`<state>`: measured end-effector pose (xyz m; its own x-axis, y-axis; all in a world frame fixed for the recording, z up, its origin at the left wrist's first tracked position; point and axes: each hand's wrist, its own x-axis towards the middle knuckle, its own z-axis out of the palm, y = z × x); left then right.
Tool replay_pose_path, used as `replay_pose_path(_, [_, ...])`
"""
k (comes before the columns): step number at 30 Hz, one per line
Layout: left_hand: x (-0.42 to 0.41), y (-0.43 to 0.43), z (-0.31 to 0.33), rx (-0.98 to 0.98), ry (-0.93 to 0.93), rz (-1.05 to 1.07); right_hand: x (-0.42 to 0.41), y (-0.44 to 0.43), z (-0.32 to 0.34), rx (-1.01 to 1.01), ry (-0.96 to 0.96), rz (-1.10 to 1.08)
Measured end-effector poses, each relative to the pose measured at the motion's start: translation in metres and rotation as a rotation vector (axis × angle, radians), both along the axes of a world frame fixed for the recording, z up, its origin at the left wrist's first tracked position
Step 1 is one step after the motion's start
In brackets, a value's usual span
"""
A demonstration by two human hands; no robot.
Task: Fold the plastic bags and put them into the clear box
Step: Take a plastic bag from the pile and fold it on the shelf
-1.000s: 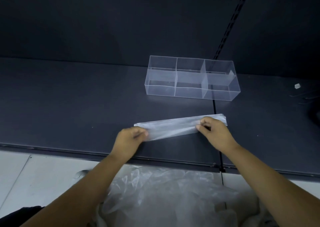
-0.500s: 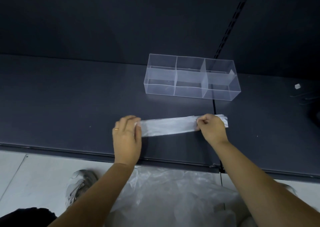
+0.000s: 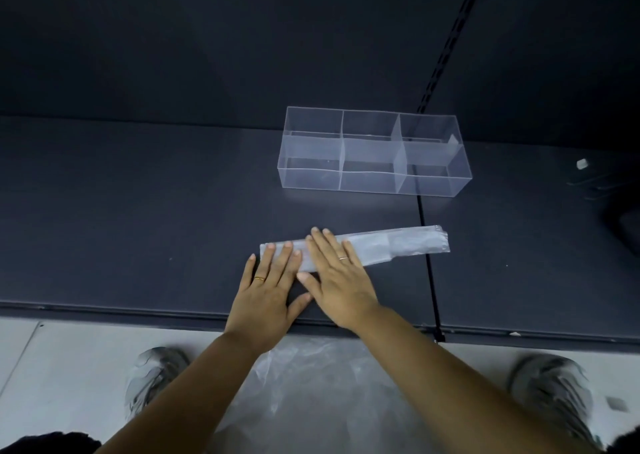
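A person's two hands press a bag (image 3: 391, 245), folded into a long narrow strip, flat on a dark shelf (image 3: 138, 211). The strip lies crosswise, between the shelf's front edge and the box (image 3: 374, 152), and touches neither. The left hand (image 3: 266, 287) is spread palm down with straight fingers, its fingertips on the strip's left end. The right hand (image 3: 337, 280), also flat and unclenched, lies just beside it, its fingers covering the strip a little further right. Neither hand grasps anything. Each wears a thin ring, and the right thumb reaches close to the left hand.

The strip's right half lies uncovered and crosses a seam (image 3: 427, 245) in the shelf. The seam runs back under the box's right part toward a slotted rail (image 3: 450, 38) on the dark back wall. Nothing lies between the strip and the box.

The box stands further back on the shelf, slightly to the right of the hands, long side toward the camera. Upright dividers split it into three compartments side by side. Only the dark shelf shows through its clear walls, and a small pale flap is visible at its right end. Whether that flap is part of the box cannot be told.

A small white object (image 3: 582, 163) lies on the shelf well to the box's right. Below the shelf edge, a heap of crumpled bags (image 3: 311, 384) lies on the pale floor between two blurred grey shoes, one at the left (image 3: 152, 381) and one at the right (image 3: 550, 391), partly hidden by the forearms.
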<state>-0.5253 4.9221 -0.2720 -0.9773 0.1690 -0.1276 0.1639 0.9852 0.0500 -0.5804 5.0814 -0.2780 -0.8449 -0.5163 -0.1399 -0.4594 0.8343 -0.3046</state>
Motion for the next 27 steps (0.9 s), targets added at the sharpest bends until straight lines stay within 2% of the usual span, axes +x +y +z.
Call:
replay_pose_path(5, [-0.001, 0.002, 0.006, -0.012, -0.016, 0.029, -0.03, 0.073, -0.008, 0.15, 0.06, -0.154])
replay_pose_path(8, [0.0, 0.002, 0.006, 0.0, -0.012, 0.036, -0.045, 0.119, -0.003, 0.168, 0.041, -0.248])
replay_pose_path(11, [-0.001, 0.002, 0.005, 0.0, -0.003, 0.034, -0.052, 0.144, 0.006, 0.022, 0.07, -0.283])
replay_pose_path(13, [-0.001, 0.002, 0.005, 0.0, 0.003, 0.038, -0.06, 0.152, 0.014, -0.127, 0.099, -0.38])
replay_pose_path(15, [-0.001, 0.003, 0.005, 0.001, -0.009, 0.041, -0.069, 0.156, 0.02, -0.174, 0.118, -0.475])
replay_pose_path(18, [-0.001, 0.003, 0.005, 0.006, -0.005, 0.042, -0.08, 0.159, 0.025, -0.145, 0.041, -0.557])
replay_pose_path(22, [-0.003, 0.0, 0.004, 0.006, -0.025, 0.033, -0.086, 0.158, 0.03, -0.052, -0.017, -0.497])
replay_pose_path(24, [-0.006, -0.004, 0.003, 0.007, -0.025, -0.004, -0.083, 0.159, 0.035, -0.11, -0.063, -0.485])
replay_pose_path(27, [-0.013, -0.013, 0.001, -0.01, -0.06, -0.076, -0.068, 0.166, 0.05, -0.288, -0.269, -0.546])
